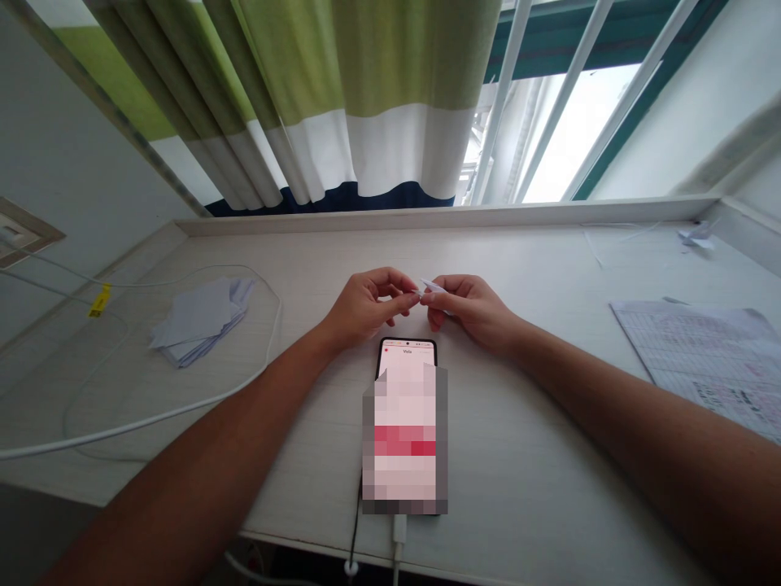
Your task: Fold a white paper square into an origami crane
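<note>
Above the table, my left hand point(373, 303) and my right hand point(467, 303) meet fingertip to fingertip. Between them is a small piece of white paper point(434, 286), narrow and seemingly folded, with a pointed end sticking up. My right thumb and fingers pinch its body. The left thumb and index finger close on its near tip; part of the paper is hidden by the fingers. Just below the hands lies a phone point(407, 345) with its screen lit, most of it blurred out by blocks.
A stack of white paper pieces point(201, 317) lies at the left, beside a looping white cable point(183, 404) with a yellow tag point(100, 300). Written sheets point(701, 350) are at the right, and a crumpled scrap point(697, 237) in the back corner. A charging plug point(399, 529) joins the phone.
</note>
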The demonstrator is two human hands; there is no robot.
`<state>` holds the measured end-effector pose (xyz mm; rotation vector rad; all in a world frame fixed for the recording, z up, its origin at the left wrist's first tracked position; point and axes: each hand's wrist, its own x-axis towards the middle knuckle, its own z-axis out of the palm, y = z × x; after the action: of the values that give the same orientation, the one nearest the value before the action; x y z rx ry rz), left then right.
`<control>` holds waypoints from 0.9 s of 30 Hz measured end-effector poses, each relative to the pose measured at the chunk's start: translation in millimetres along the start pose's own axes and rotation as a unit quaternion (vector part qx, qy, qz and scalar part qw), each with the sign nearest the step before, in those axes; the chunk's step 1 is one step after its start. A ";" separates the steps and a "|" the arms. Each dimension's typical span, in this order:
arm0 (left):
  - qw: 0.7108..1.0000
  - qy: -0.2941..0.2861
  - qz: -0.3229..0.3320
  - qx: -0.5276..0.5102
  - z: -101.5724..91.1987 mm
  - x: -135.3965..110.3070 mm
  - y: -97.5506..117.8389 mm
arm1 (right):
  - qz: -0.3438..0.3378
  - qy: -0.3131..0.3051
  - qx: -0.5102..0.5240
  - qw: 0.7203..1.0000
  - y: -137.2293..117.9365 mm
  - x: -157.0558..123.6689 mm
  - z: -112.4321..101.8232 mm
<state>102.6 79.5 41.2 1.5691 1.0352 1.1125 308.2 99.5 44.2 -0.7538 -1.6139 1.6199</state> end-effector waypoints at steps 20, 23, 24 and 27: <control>0.994 -0.051 -0.043 -0.088 6.7 -2.2 3.2 | -0.006 -0.041 0.007 0.999 -3.4 -1.3 -0.6; 0.992 -0.053 -0.046 -0.101 8.8 -2.4 2.6 | -0.011 -0.043 0.021 0.999 -2.6 -1.1 -0.6; 0.992 -0.053 -0.042 -0.107 9.3 -2.3 2.3 | -0.013 -0.041 0.025 0.999 -2.3 -0.9 -0.5; 0.991 -0.047 -0.025 -0.125 10.1 -1.3 1.3 | -0.020 -0.033 0.025 0.999 -1.0 -0.3 -0.1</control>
<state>112.2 75.9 40.5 1.3747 0.8336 1.0792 308.6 99.3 45.2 -0.6442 -1.6171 1.6663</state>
